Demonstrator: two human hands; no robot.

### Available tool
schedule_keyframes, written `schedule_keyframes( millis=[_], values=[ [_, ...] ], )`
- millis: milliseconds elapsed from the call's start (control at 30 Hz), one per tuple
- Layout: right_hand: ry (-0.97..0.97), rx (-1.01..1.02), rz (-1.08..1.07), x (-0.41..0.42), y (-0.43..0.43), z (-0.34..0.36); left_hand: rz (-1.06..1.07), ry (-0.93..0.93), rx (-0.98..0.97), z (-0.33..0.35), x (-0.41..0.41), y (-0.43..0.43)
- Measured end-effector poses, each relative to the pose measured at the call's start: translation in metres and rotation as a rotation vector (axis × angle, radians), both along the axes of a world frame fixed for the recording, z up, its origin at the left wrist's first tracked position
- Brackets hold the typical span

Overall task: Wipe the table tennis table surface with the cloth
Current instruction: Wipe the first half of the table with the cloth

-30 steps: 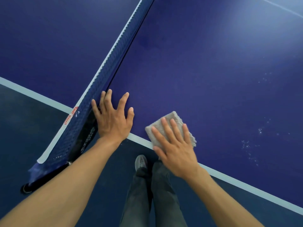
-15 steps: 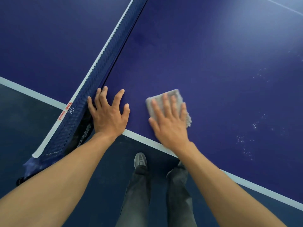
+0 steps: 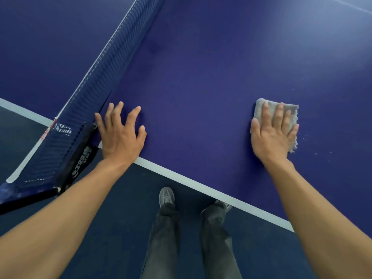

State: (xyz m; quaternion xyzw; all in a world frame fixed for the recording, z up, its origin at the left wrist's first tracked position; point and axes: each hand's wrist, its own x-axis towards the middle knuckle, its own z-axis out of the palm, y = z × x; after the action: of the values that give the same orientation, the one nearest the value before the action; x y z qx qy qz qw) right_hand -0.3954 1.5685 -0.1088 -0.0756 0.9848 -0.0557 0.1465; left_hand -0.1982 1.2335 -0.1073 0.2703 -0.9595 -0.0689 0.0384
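**Flat palm drives the cloth toward a patch of specks**

The right hand lies flat on a folded grey cloth, its fingers straight and slightly spread, pressing down rather than curling round the fabric. A flat palm spreads the load over the whole pad, which probably explains the hold: more of the cloth meets the blue worktop on each pass. The cloth sits on the playing surface, a little in from the white edge line and well apart from the net. Just beside its right edge lies a scatter of pale specks, likely the dirt this stroke is meant to reach.

The left hand holds nothing. It rests open on the worktop, fingers fanned apart, just beside the foot of the net and the black net clamp. It looks like a brace, steadying the person as they lean across.

Much of the cloth is hidden under the right hand, so neither its full outline nor how many times it is folded can be told. The white lettering on the clamp and the red print on the net's band are too blurred to read. The net runs out of frame at the top, and the worktop is cut off at the right. Below the edge, dark trousers and a grey shoe show against the floor; the other foot is mostly tucked under the worktop.
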Motion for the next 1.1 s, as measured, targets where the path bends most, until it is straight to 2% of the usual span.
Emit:
schedule_keyframes(
  millis=[33, 100, 167, 267, 367, 433, 600, 667, 733, 867, 933, 1000, 1100],
  values=[
    [0.009, -0.004, -0.046, -0.001, -0.015, 0.0, -0.02, 0.009, 0.002, 0.001, -0.005, 0.01],
    [0.049, -0.014, 0.111, 0.015, -0.041, 0.0, -0.042, 0.023, 0.016, 0.002, -0.014, 0.029],
    [0.101, -0.062, 0.492, 0.05, -0.051, -0.002, -0.055, 0.035, 0.034, 0.0, -0.025, 0.047],
    [0.088, -0.147, 1.068, 0.091, -0.021, -0.009, -0.096, 0.052, 0.052, -0.005, -0.04, 0.069],
    [0.07, -0.174, 1.327, 0.072, 0.028, -0.013, -0.132, 0.045, 0.055, -0.011, -0.052, 0.086],
    [0.105, -0.123, 1.263, 0.034, 0.049, -0.012, -0.134, 0.035, 0.062, -0.014, -0.061, 0.095],
    [0.075, -0.018, 0.544, -0.065, 0.042, -0.003, -0.148, 0.03, 0.052, -0.016, -0.081, 0.112],
    [0.062, -0.014, 0.38, -0.069, 0.022, -0.002, -0.151, 0.036, 0.054, -0.015, -0.092, 0.118],
    [0.121, -0.026, 0.505, -0.045, 0.012, -0.004, -0.162, 0.046, 0.057, -0.012, -0.107, 0.122],
    [0.091, -0.142, 1.222, 0.004, 0.039, -0.008, -0.213, 0.035, 0.095, -0.008, -0.153, 0.122],
    [0.085, -0.142, 1.349, -0.018, 0.053, -0.009, -0.24, 0.027, 0.098, -0.008, -0.179, 0.12],
    [0.139, -0.108, 1.224, -0.061, 0.055, -0.011, -0.247, 0.02, 0.1, -0.01, -0.204, 0.118],
    [0.131, -0.04, 0.699, -0.147, 0.053, -0.007, -0.254, -0.003, 0.105, -0.012, -0.24, 0.121]
  ],
)
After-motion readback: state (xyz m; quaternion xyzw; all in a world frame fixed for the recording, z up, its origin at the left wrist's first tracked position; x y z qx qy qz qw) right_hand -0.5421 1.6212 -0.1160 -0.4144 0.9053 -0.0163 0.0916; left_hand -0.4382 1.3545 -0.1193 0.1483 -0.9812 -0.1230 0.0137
